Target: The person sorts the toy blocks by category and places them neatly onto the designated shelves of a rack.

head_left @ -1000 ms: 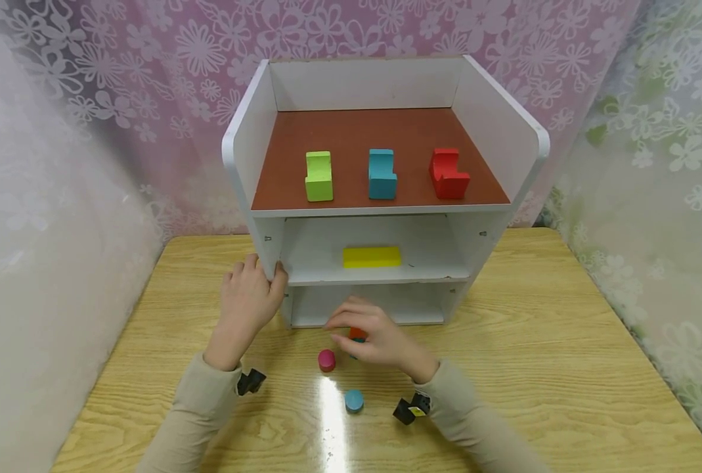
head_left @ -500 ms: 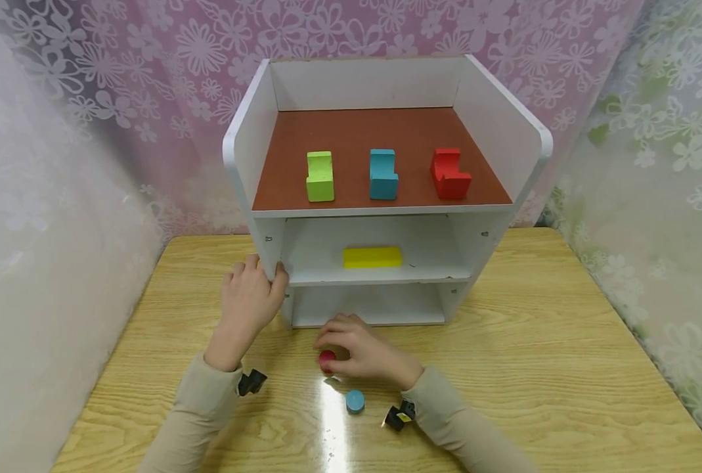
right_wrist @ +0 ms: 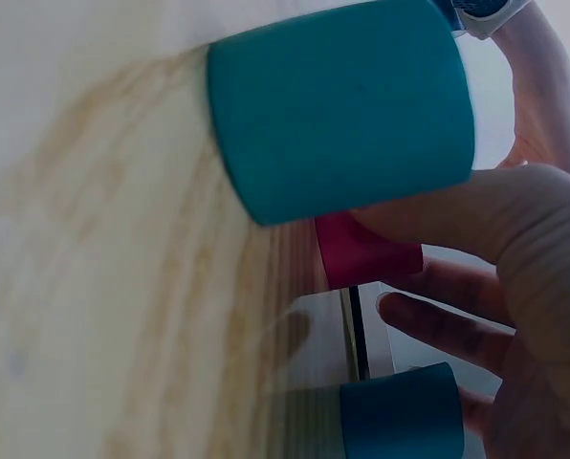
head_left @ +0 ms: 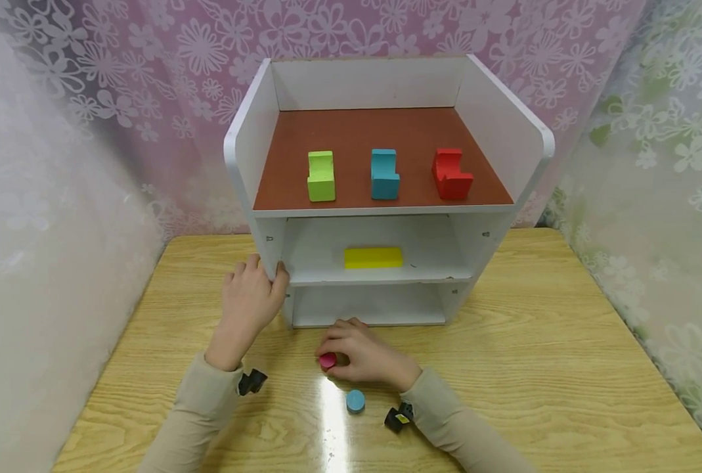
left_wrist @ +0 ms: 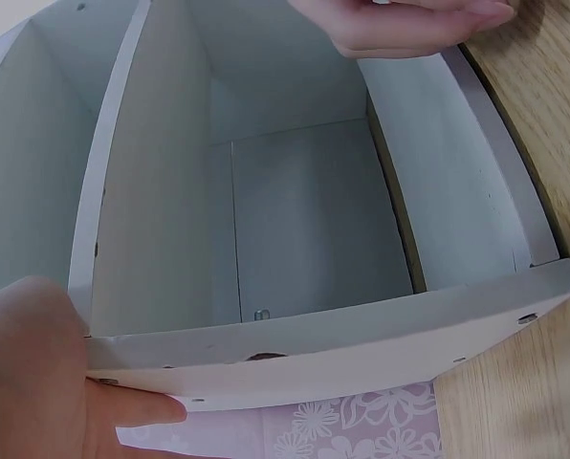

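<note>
My left hand (head_left: 250, 295) grips the left side panel of a small white shelf unit (head_left: 380, 210); in the left wrist view its fingers (left_wrist: 137, 406) lie on the panel's outer face. Low in front of the unit, my right hand (head_left: 362, 351) pinches a magenta cylinder block (head_left: 328, 360) between thumb and fingers, at the tabletop. A light blue cylinder block (head_left: 355, 401) stands nearer the front; it looms large as a teal cylinder (right_wrist: 342, 110) in the right wrist view. Another blue block (right_wrist: 402, 413) shows beside the fingers there, mostly hidden by the hand in the head view.
On the brown top shelf (head_left: 362, 131) sit notched blocks: green (head_left: 321, 177), blue (head_left: 384, 176) and red (head_left: 452, 176). A yellow bar block (head_left: 373, 257) lies on the middle shelf. The wooden table (head_left: 563, 361) extends to both sides, with curtains around it.
My right hand has come down and toward me from above the orange and blue blocks to the magenta cylinder and taken hold of it. My left hand stays on the panel.
</note>
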Motion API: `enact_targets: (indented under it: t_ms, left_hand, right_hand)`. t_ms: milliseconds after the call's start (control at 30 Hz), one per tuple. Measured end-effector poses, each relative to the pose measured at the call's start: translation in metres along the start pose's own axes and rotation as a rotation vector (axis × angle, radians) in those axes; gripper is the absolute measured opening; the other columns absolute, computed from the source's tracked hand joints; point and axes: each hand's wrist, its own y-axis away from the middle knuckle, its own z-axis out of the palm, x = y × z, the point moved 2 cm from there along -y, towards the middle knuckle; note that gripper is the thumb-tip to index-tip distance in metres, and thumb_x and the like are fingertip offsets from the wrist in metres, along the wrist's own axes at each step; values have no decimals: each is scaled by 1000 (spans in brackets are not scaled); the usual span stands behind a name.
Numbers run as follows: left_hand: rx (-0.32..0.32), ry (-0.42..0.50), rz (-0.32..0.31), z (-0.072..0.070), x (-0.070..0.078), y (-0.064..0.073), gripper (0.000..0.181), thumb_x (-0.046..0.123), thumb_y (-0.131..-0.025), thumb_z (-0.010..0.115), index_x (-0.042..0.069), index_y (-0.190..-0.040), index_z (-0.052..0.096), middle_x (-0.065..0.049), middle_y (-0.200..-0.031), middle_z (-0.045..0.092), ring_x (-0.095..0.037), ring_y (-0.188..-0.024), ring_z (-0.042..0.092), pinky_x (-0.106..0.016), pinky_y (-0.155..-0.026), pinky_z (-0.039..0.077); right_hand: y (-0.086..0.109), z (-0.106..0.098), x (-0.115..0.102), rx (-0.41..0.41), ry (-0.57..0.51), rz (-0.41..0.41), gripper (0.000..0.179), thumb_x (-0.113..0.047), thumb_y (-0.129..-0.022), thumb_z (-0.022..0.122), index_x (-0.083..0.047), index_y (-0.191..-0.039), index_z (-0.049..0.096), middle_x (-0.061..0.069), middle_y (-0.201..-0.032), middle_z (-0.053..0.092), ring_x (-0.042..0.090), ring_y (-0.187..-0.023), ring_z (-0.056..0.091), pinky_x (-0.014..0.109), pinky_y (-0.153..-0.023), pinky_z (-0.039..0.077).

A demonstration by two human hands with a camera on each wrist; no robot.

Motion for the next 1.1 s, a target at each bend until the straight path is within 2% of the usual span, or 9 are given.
enact_targets:
  t_ms: [100,233,500,700,933,1100]
  left_hand:
    - [1,1,-1,0,1,0,49,40,-103,31,5,-101,66,-21,-117,60,-46,-101,55,-58,-81,42]
    - [1,-2,-2,-1,2,0,50,40,-103,31,5,-103,66,-22,-118,60,-46,-102,55,-59,-82,42]
    - [-13,-7,-8,0,1,0,54,41,-103,29,4,-122,63,-22,-123,58,-46,-104,55,-58,-82,42]
    - [3,-3,-3,1,0,0,53,41,-103,31,3,-119,64,-22,-121,59,-46,-104,55,-59,-83,42]
    - [-4,0,1,1,-1,1,55,41,-103,30,2,-124,62,-23,-124,58,-46,-105,55,-59,-83,42]
    - [2,5,1,1,0,1,54,41,-103,30,2,-120,63,-23,-123,59,-47,-104,55,-60,-83,42]
  right_hand:
    - [0,0,0,4,-5,-8,26,-26,-84,79,-21,-109,75,-8,-110,65,13,-105,56,42,-97,43]
    - [0,0,0,6,-12,-13,26,-26,-85,78,-20,-110,75,-8,-111,65,12,-105,57,40,-97,43]
    - [-2,-8,-3,41,-15,-26,26,-25,-84,79,-17,-108,75,-7,-105,66,12,-100,56,39,-93,44]
    - [-10,-19,-2,101,-16,-44,26,-23,-83,79,-13,-107,75,-5,-100,66,12,-96,56,38,-89,44]
    - [-22,-30,5,115,-12,-1,26,-21,-83,80,-13,-107,75,-4,-101,67,15,-97,58,43,-88,45]
    - [-32,-35,14,138,-54,-2,26,-19,-83,80,-10,-108,75,-3,-101,69,14,-95,60,36,-85,47]
